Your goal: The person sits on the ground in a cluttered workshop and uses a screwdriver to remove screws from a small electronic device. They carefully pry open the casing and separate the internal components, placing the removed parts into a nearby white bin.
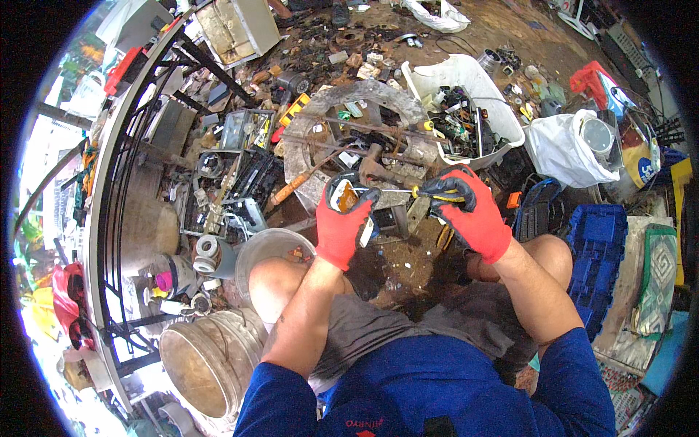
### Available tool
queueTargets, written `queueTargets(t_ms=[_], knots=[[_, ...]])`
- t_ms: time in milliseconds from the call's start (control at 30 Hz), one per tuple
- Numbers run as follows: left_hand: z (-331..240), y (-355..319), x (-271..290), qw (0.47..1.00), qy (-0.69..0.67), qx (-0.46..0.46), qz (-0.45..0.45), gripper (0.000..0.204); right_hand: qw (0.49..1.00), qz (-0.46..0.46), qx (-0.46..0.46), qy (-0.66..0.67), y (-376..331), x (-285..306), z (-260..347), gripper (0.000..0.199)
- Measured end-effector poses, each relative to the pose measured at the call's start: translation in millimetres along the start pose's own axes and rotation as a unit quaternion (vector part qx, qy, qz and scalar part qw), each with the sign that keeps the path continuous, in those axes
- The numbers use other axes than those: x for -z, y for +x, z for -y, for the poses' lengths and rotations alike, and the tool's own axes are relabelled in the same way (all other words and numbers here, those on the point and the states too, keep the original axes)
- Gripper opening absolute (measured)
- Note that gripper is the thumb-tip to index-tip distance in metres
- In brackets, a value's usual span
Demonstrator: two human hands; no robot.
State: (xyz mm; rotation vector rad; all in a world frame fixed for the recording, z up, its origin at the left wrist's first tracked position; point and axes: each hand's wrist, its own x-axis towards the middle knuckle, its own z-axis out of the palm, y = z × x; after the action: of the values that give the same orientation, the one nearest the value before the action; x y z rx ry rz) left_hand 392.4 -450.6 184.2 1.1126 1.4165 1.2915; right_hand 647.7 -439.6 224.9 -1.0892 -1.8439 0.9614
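My left hand (341, 227), in a red and black glove, grips a small round electronic part (342, 195) with an orange inside and a white lower edge. My right hand (470, 211), gloved the same way, is closed on a screwdriver (408, 191) with a yellow and black handle. Its thin shaft runs left and its tip reaches the part in the left hand. Both hands are held above my knees, in front of a round concrete slab (371, 95) with a claw hammer (313, 175) lying on it.
A white tub of scrap electronics (466, 73) stands beyond the right hand. A blue plastic crate (598, 244) and a white bag (564, 149) lie at the right. At the left are a clear bowl (266, 244), a metal bucket (207, 360), a black metal frame (127, 182) and dismantled device parts.
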Motion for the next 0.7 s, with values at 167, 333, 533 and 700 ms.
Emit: queueTargets(t_ms=[167, 333, 533, 700], knots=[[5, -2, -5, 0.998, 0.022, -0.058, 0.008, 0.048, 0.980, 0.048, -0.168, 0.098, 12, 12, -3, 0.021], [13, 0, -9, 0.987, 0.085, -0.135, -0.012, 0.046, 0.979, 0.086, -0.166, 0.077, 13, 16, 0, 0.018], [9, -6, -8, 0.997, 0.054, -0.055, -0.022, 0.046, 0.999, -0.013, 0.006, 0.050, 5, 4, 7, 0.024], [8, -6, -9, 0.994, 0.051, -0.092, -0.041, 0.040, 0.997, -0.009, 0.039, 0.060, 8, 5, 1, 0.025]])
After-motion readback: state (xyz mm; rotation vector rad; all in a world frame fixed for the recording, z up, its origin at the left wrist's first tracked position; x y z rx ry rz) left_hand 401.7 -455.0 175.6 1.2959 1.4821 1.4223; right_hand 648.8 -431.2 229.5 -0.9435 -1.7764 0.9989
